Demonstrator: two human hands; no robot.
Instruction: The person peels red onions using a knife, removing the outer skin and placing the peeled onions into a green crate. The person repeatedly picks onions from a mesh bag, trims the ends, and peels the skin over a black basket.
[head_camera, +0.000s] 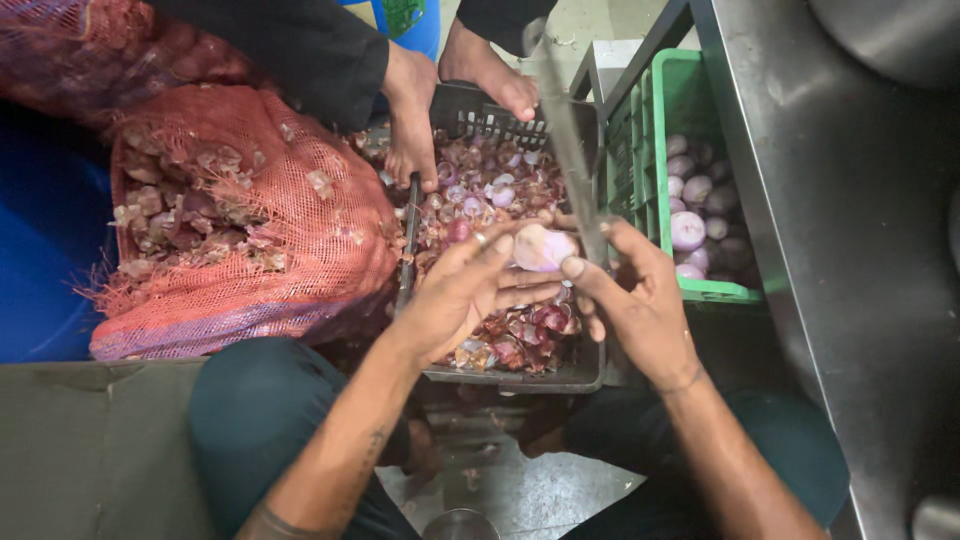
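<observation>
- A dark grey plastic crate (580, 375) sits between the person's knees, holding loose purple onion skins (520, 340) and small pieces of onion.
- A green plastic crate (690, 100) stands just to its right, against a steel counter (850, 200); inside lie peeled onions (688, 230), pale purple and smooth.
- On the left a red mesh sack (250, 220) bulges with unpeeled onions, resting on something blue.
- The left hand (470, 290) is closed around a partly peeled onion (543, 247), held over the grey crate with fingers cupped beneath and beside it.
- The right hand (635, 300) grips a long knife (570, 150), its blade rising upward and blurred; the thumb lies just beside the onion.
- Across the grey crate, another person's two hands (415, 110) rest on its far rim and reach among the skins; a dark sleeve covers the arm.
- The knife's handle is hidden inside the right hand.
- The green crate's far end and the sack's top are cut off by the frame edge.
- A round metal object (460, 525) at the bottom edge is only partly visible.
</observation>
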